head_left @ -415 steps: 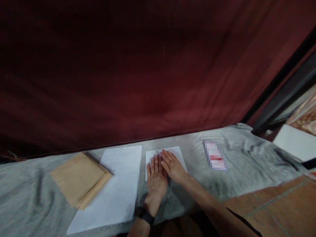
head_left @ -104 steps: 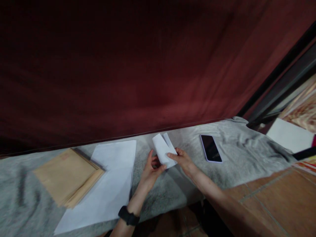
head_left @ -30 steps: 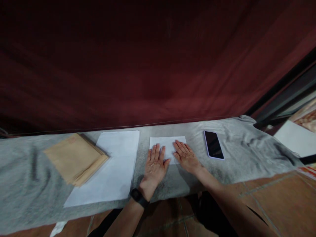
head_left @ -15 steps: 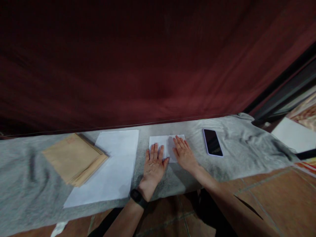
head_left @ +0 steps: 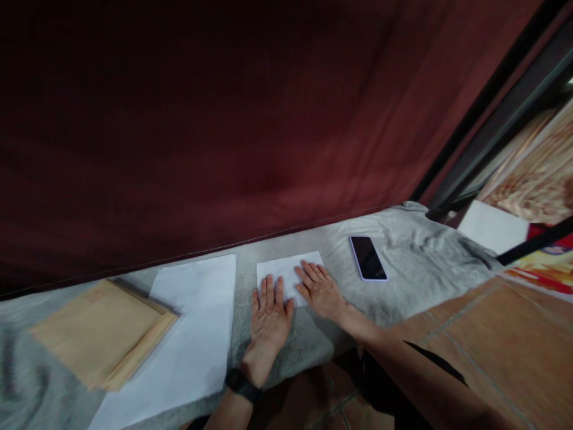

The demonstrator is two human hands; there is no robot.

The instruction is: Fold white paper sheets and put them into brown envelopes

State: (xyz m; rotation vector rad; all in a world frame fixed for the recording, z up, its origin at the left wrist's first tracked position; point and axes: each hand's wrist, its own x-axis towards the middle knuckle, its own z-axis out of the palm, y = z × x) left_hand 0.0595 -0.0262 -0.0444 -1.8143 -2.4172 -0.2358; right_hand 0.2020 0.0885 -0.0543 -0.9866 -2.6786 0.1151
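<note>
A small white sheet of paper (head_left: 286, 269), perhaps folded, lies flat on the grey cloth in front of me. My left hand (head_left: 270, 316) rests palm down over its lower left part, fingers stretched out and a dark watch on the wrist. On the right half of the sheet lies my right hand (head_left: 320, 289), flat with its fingers spread. Neither hand grips anything. The sheet's lower edge is partly hidden beneath the hands.
Larger white sheets (head_left: 197, 322) lie to the left, with a stack of brown envelopes (head_left: 105, 334) partly on them. A phone (head_left: 368, 258) lies to the right on the grey cloth (head_left: 416, 263). Behind rises a dark red curtain (head_left: 250, 149); tiled floor (head_left: 505, 334) shows in front.
My view has turned and tilted, shifting the scene left. My right hand has slid a little left across the small sheet, closer to my left hand, which stays flat on it.
</note>
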